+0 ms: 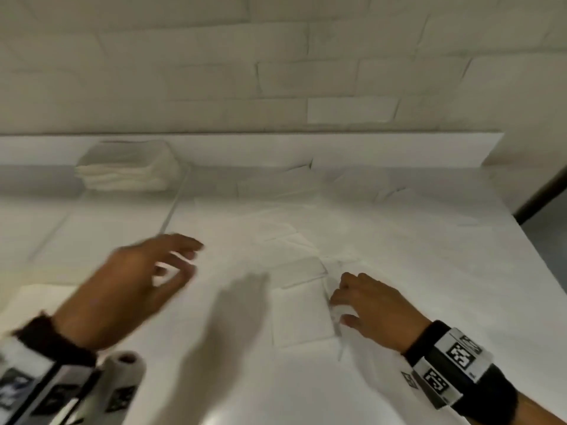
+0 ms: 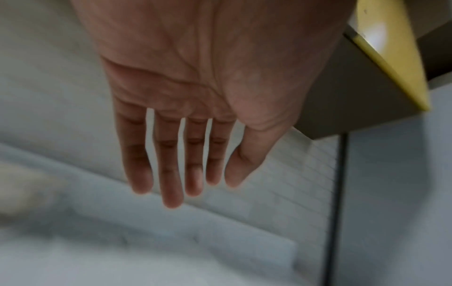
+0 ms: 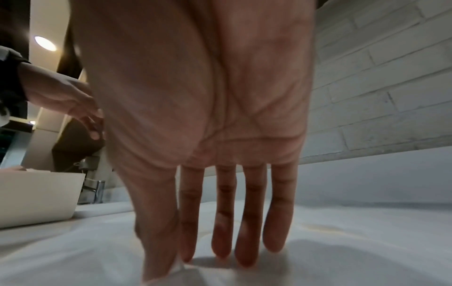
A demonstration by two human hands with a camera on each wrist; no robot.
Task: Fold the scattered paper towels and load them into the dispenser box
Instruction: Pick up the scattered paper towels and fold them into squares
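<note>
**White towels spread over a white surface, one under the right hand**

White paper covers nearly everything in the head view: the flat white surface [image 1: 429,271] carries loose white paper towels [image 1: 276,185] scattered toward its far edge, overlapping one another in front of a white painted brick wall [image 1: 276,72]. At the far left a neat stack of folded white paper towels [image 1: 125,167] sits against the low white ledge below the wall.

Nearest the person lies a partly folded white paper towel sheet [image 1: 302,314]. The right hand [image 1: 368,305] rests on its right edge, fingers [image 3: 247,232] stretched downward and their tips touching the sheet; the thumb [image 3: 159,241] appears to press or pinch a raised edge of paper, though blur leaves the exact grip unclear. A black wrist strap with black-and-white square markers [image 1: 454,363] wraps that wrist.

The left hand [image 1: 132,283] hovers above the surface to the left of the sheet, holding nothing, its fingers [image 2: 171,164] straight and slightly spread, blurred in the head view. Its shadow falls on the surface between the two hands.

In the right wrist view a white open-topped box [image 3: 36,197] stands on the surface at the left, well apart from the right hand. In the left wrist view a yellow-edged panel [image 2: 391,58] shows at the upper right.
</note>
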